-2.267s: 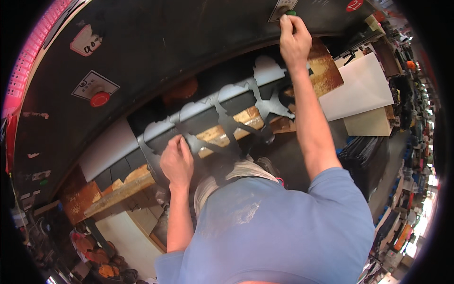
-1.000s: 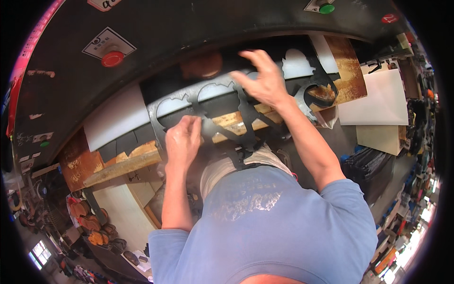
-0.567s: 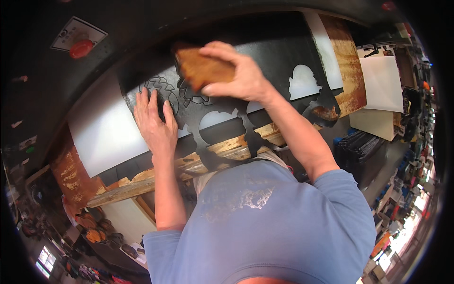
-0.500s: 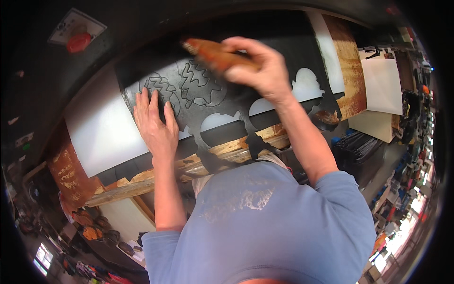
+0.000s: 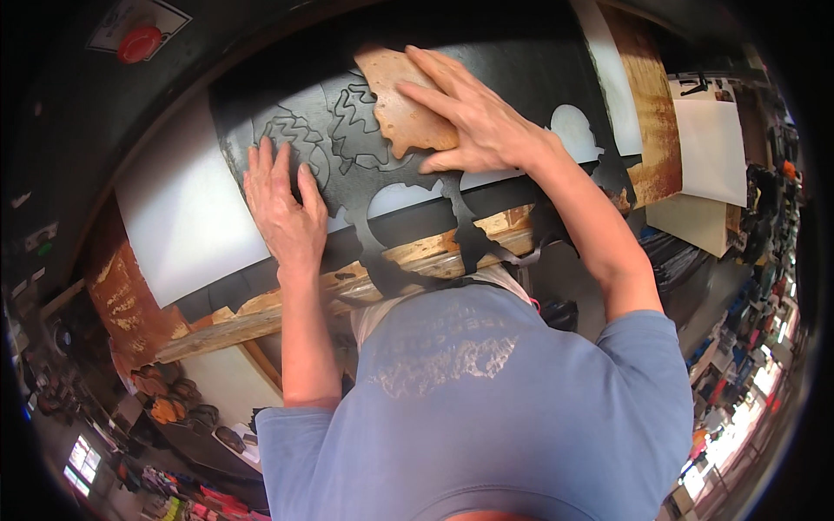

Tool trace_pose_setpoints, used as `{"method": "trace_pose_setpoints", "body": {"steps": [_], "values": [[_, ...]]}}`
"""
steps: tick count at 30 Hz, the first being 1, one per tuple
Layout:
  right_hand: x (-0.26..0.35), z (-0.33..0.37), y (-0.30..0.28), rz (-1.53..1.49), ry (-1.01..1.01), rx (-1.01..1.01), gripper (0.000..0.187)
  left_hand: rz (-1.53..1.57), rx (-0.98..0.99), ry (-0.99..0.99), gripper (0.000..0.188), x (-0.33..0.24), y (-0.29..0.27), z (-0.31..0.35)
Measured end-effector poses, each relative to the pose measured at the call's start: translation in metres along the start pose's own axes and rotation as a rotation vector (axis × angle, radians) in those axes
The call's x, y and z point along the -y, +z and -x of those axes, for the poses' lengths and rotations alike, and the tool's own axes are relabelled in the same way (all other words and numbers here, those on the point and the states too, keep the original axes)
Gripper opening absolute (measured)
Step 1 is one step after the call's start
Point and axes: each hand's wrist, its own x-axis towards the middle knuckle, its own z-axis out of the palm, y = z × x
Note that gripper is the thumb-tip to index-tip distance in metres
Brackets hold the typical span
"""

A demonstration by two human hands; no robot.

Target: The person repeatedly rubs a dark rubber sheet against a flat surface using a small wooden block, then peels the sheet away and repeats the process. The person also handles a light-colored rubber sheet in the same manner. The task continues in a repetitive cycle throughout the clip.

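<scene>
A black leather-like sheet (image 5: 486,87) lies across the bench, with rounded holes along its near edge. Wavy cut outlines (image 5: 352,139) mark it between my two hands. My left hand (image 5: 287,204) rests flat on the sheet, fingers apart, beside the left-hand outline. On the right, a tan cutting die (image 5: 404,108) with a scalloped edge lies flat beside the outlines. My right hand (image 5: 478,122) is laid over its right side, fingers stretched across the top and thumb by the lower edge. The die's underside is hidden.
A white board (image 5: 178,234) shows under the sheet, above a worn wooden edge (image 5: 243,339). A dark machine part with a red button (image 5: 139,43) is at the upper left. White panels (image 5: 708,148) stand at the right. Brown pieces (image 5: 165,399) are stacked at lower left.
The die was held tilted in my right hand above the sheet; now it lies flat on it. My right hand's fingers have spread from a grip. My left hand stays in place.
</scene>
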Motion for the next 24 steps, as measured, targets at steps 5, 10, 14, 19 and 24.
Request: {"method": "trace_pose_setpoints", "body": {"steps": [5, 10, 14, 19, 24], "values": [[-0.003, -0.012, 0.012, -0.067, 0.042, -0.066, 0.093, 0.007, -0.018, 0.012, 0.041, -0.001, 0.000, -0.002], [-0.004, 0.008, -0.028, -0.402, 0.193, -0.098, 0.092, 0.019, -0.035, 0.005, 0.040, 0.000, 0.001, -0.003], [-0.014, 0.030, -0.031, -0.134, 0.147, -0.233, 0.088, 0.012, -0.038, -0.009, 0.038, 0.000, 0.002, -0.004], [-0.025, 0.037, -0.007, 0.141, 0.054, -0.296, 0.077, 0.006, -0.034, -0.001, 0.037, -0.004, 0.001, -0.009], [-0.021, 0.027, -0.008, 0.133, 0.037, -0.308, 0.073, 0.011, -0.039, -0.004, 0.035, -0.005, 0.001, -0.011]]}}
